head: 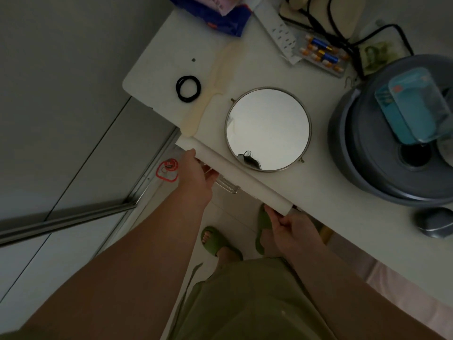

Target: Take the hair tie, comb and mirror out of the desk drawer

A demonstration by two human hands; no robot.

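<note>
Black hair ties [188,89] lie on the white desk top [159,77] near its left corner. Beside them, to the right, a cream comb [215,82] runs lengthwise to the desk's front edge. A round metal-rimmed mirror [268,128] lies flat in the middle of the desk. Under the front edge, the white drawer front [235,174] with its clear handle [226,185] stands almost flush with the desk. My left hand [196,174] grips the drawer front's left part, fingers curled under it. My right hand [291,229] holds its right end. The drawer's inside is hidden.
At the back are a blue package [220,18], a power strip [277,33], black cables and a battery pack [323,55]. A grey round appliance [382,168] with a teal box [414,109] fills the right; a grey mouse [436,223] lies in front of it. A red object [168,169] is on the floor.
</note>
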